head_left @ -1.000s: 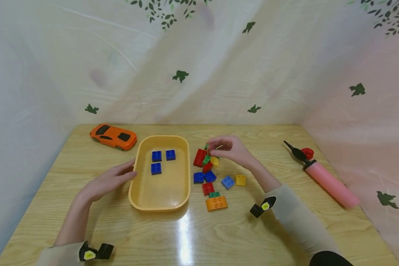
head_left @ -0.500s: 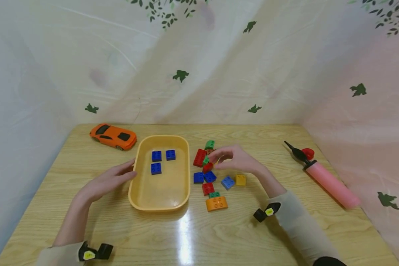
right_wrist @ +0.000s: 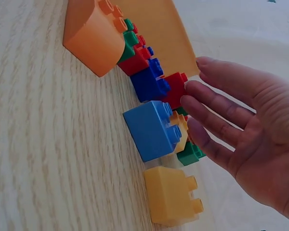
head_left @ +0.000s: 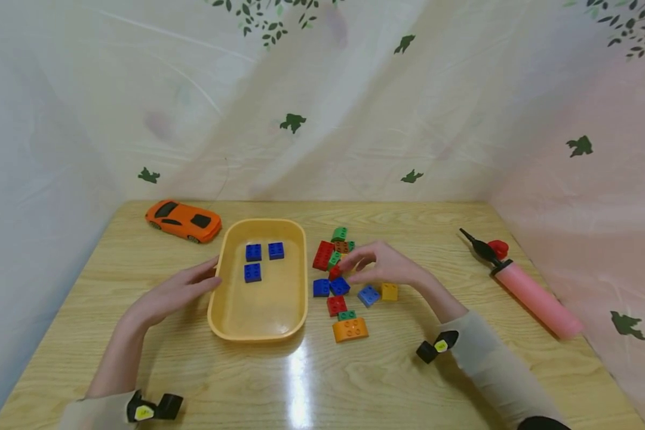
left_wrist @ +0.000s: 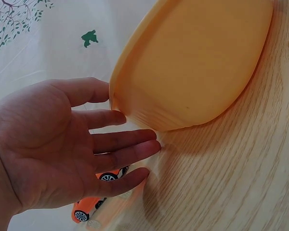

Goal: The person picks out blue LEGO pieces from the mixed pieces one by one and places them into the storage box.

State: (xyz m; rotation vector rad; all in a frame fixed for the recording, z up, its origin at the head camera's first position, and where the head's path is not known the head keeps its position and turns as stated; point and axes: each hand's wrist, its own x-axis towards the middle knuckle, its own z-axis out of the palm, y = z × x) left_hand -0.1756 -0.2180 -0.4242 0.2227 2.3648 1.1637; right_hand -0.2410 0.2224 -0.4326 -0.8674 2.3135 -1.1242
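Note:
My left hand (head_left: 180, 292) rests its fingertips against the left side of a yellow plastic tray (head_left: 258, 328); the left wrist view has the fingers (left_wrist: 130, 144) spread and nearly straight at the tray's outer wall. Three dark blue toy bricks (head_left: 252, 273) lie inside the tray. Over the brick pile to the right hovers my right hand (head_left: 381, 264), fingertips beside a red brick (head_left: 335, 272). In the right wrist view its fingers are apart, with nothing pinched between them. Close by sit a dark blue brick (head_left: 340, 286) and a light blue brick (right_wrist: 151, 130).
A yellow brick (head_left: 389, 292), an orange arched brick (head_left: 350, 329) and several red, green and brown bricks lie right of the tray. An orange toy car (head_left: 183, 221) stands at the back left. A pink hand pump (head_left: 537, 298) lies at the right.
My right hand has moved toward me over the pile, from the far bricks down to the red brick, uncovering the green and brown ones. The left hand and tray stay put.

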